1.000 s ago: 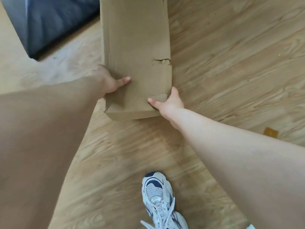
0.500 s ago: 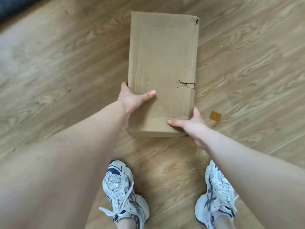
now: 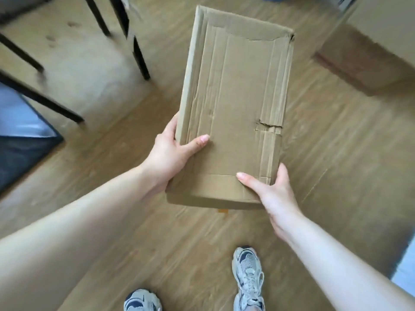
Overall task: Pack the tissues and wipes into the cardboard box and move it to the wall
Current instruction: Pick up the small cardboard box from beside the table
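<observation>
A closed brown cardboard box (image 3: 233, 104), creased and torn at its right edge, is held in the air above the wooden floor, long side pointing away from me. My left hand (image 3: 170, 156) grips its near left edge, thumb on top. My right hand (image 3: 274, 194) grips the near right corner, thumb lying across the lid. No tissues or wipes are visible; the box's inside is hidden.
Black chair or table legs (image 3: 139, 57) stand at the upper left, with a dark blue object (image 3: 20, 135) at the left edge. A second cardboard box (image 3: 368, 61) lies at the upper right. My two sneakers (image 3: 248, 277) are on the floor below the box.
The box has come up off the floor in both hands. The view has swung, bringing furniture legs and a second cardboard box into sight. My grip is unchanged.
</observation>
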